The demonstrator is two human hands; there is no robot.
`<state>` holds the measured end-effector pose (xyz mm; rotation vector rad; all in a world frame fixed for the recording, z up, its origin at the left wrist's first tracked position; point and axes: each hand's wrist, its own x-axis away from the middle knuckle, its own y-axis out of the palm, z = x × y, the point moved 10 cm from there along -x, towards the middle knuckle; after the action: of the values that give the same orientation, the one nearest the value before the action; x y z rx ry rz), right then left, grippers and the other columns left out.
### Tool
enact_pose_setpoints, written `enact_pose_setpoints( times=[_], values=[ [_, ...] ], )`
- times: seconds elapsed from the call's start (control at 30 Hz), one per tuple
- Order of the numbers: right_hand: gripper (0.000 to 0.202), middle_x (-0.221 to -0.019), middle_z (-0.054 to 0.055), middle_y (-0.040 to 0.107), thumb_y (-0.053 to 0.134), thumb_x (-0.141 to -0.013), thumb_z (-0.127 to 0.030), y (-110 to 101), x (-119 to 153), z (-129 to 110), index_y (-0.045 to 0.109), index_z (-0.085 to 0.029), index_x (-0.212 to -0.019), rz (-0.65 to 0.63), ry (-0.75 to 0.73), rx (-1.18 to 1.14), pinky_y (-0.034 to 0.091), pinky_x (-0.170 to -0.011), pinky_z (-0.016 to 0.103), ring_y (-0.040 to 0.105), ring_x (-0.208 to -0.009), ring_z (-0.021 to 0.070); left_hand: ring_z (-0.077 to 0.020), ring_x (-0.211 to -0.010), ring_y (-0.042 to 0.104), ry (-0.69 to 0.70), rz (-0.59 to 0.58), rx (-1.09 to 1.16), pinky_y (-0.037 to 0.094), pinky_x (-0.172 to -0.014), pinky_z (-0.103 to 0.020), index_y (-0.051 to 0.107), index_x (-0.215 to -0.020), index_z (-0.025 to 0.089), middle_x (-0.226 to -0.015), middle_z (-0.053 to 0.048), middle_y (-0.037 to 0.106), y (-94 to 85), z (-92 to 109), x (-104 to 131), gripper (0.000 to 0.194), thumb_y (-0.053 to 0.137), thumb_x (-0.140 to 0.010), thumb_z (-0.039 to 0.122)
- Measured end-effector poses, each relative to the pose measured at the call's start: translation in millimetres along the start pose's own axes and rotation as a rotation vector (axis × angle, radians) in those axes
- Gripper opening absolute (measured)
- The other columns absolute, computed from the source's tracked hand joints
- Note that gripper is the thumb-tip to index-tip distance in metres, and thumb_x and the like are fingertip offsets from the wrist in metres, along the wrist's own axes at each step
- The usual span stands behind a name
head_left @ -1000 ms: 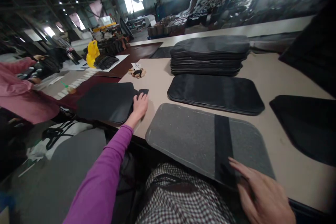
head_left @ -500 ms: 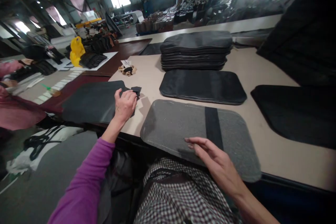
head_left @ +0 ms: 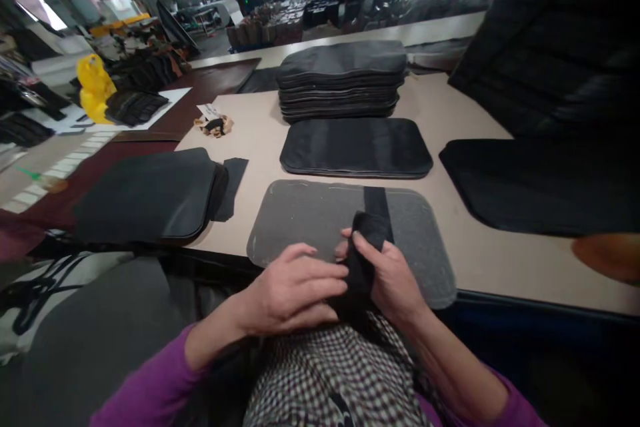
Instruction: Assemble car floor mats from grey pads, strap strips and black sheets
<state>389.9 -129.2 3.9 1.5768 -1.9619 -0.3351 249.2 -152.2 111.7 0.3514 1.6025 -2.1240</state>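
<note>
My right hand point(head_left: 397, 280) is closed round a folded black fabric strip point(head_left: 367, 230), held in front of my body over the near edge of a grey felt-like panel point(head_left: 305, 210). Fingers stretched out, my left hand point(head_left: 295, 290) lies beside the strip, its fingertips at the strip's left side. The panel has rounded corners and pale stitching along its edge. Across its right part runs a black band point(head_left: 376, 197), partly hidden by the strip and my right hand. To the left, a thin black piece point(head_left: 234, 187) lies beside a pile of black panels point(head_left: 150, 193).
Behind the grey panel lie black padded panels point(head_left: 355, 147) and a taller stack point(head_left: 343, 83). Another black panel point(head_left: 525, 187) is at right, near a blurred brownish shape point(head_left: 613, 257). Scraps point(head_left: 215, 125) lie on the beige table point(head_left: 253, 110); a yellow object point(head_left: 94, 90) stands farther left.
My left hand has come from the left pile to the middle, near my right hand. My right hand, formerly without the strip, now grips it. The view has shifted.
</note>
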Motion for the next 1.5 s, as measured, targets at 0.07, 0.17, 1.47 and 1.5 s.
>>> enact_pose_setpoints(
  times=[0.07, 0.17, 1.47, 1.5],
  values=[
    [0.041, -0.079, 0.002, 0.070, 0.082, -0.085, -0.049, -29, 12, -12, 0.070, -0.018, -0.110, 0.060, -0.021, 0.052, 0.052, -0.059, 0.022, 0.061, -0.062, 0.0122, -0.0197, -0.141, 0.055, -0.198, -0.036, 0.020, 0.041, -0.119, -0.040, 0.049, -0.149, 0.019, -0.151, -0.016, 0.059, 7.6, -44, 4, 0.044, 0.044, -0.109, 0.036],
    [0.041, -0.077, 0.003, 0.068, 0.081, -0.086, -0.048, -75, 33, -29, 0.070, -0.018, -0.111, 0.183, -0.042, 0.140, 0.047, -0.052, 0.020, 0.056, -0.057, 0.0109, -0.0250, -0.156, 0.036, -0.378, -0.254, -0.109, 0.032, -0.125, -0.049, 0.038, -0.160, 0.025, -0.166, -0.011, 0.042, 49.8, -98, 14, 0.059, 0.040, -0.108, 0.052],
    [0.060, -0.082, 0.000, 0.062, 0.058, -0.096, -0.064, -29, 11, 56, 0.056, -0.024, -0.141, -0.058, 0.203, 0.550, 0.050, -0.055, 0.025, 0.059, -0.064, 0.0150, -0.0267, -0.113, 0.055, -0.546, -0.037, -0.138, 0.049, -0.101, -0.044, 0.060, -0.100, 0.022, -0.120, -0.009, 0.068, 39.6, -249, -39, 0.015, 0.049, -0.106, 0.031],
    [0.059, -0.081, 0.000, 0.061, 0.058, -0.096, -0.063, -27, 9, 55, 0.057, -0.024, -0.140, -0.061, 0.200, 0.573, 0.050, -0.055, 0.025, 0.058, -0.063, 0.0145, -0.0266, -0.112, 0.055, -0.552, -0.048, -0.137, 0.049, -0.100, -0.045, 0.060, -0.100, 0.022, -0.117, -0.009, 0.068, 39.6, -253, -40, 0.015, 0.049, -0.106, 0.031]
  ],
)
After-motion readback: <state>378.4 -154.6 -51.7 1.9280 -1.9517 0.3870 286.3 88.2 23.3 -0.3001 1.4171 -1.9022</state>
